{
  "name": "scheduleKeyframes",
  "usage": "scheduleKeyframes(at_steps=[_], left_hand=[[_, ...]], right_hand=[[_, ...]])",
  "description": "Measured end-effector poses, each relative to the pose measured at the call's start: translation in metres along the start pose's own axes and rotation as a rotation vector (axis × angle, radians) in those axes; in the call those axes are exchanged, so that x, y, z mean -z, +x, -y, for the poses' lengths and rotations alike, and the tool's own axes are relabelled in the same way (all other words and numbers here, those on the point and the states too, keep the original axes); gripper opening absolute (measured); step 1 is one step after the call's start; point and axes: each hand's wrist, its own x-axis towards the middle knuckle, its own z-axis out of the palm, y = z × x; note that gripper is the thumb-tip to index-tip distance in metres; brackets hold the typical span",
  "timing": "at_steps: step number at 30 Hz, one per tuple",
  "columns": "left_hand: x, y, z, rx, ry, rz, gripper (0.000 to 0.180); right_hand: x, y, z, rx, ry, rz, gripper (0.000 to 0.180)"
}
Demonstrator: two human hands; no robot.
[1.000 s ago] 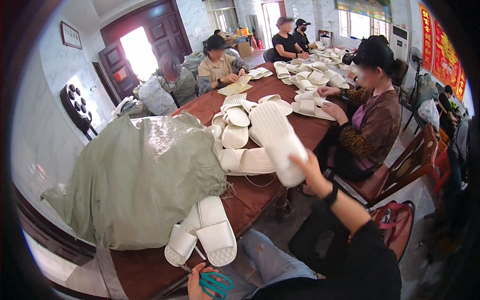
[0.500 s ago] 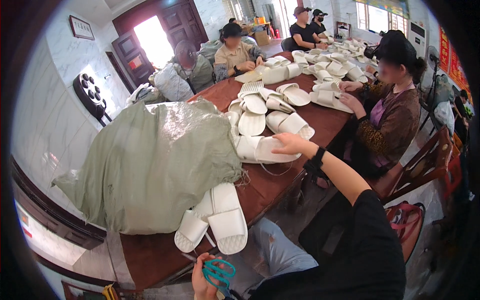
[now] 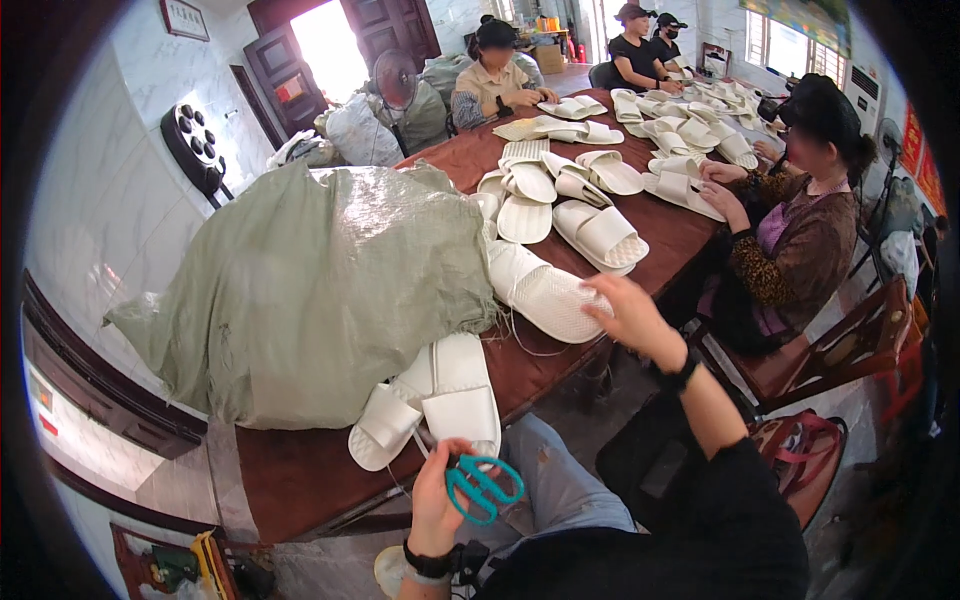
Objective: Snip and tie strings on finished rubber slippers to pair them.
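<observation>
My left hand (image 3: 432,510) is closed around a pair of scissors (image 3: 478,486) with teal handles, low in front of me; its blades are hard to see. Just beyond lies a pair of white slippers (image 3: 460,415) at the table's near edge. My right hand (image 3: 645,322) grips the near right end of another white slipper (image 3: 552,303), fingertips on its textured footbed. From that slipper a thin loop of thread hangs over the tabletop. Farther back, more white slippers (image 3: 600,237) lie in a loose pile.
A large green woven sack (image 3: 320,300) covers the left of the brown-covered table (image 3: 665,225). At the right a co-worker (image 3: 800,210) handles a slipper, and other people sit along the far side. A wooden chair (image 3: 850,345) and a red bag (image 3: 800,450) are at my right.
My right hand has shifted right and nearer, onto the slipper's end, and the slipper has turned with that end toward me. My left hand has risen with the scissors. The view has shifted slightly.
</observation>
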Motion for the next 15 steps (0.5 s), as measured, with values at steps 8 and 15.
scheduleKeyframes(at_steps=[8,15], left_hand=[[-0.063,0.070,0.019,-0.074,0.438,0.104,0.025],[-0.081,0.084,0.046,0.011,0.627,0.292,0.028]], right_hand=[[-0.027,-0.105,0.130,-0.489,1.682,0.654,0.040],[-0.045,-0.126,0.107,-0.860,2.415,0.359,0.046]])
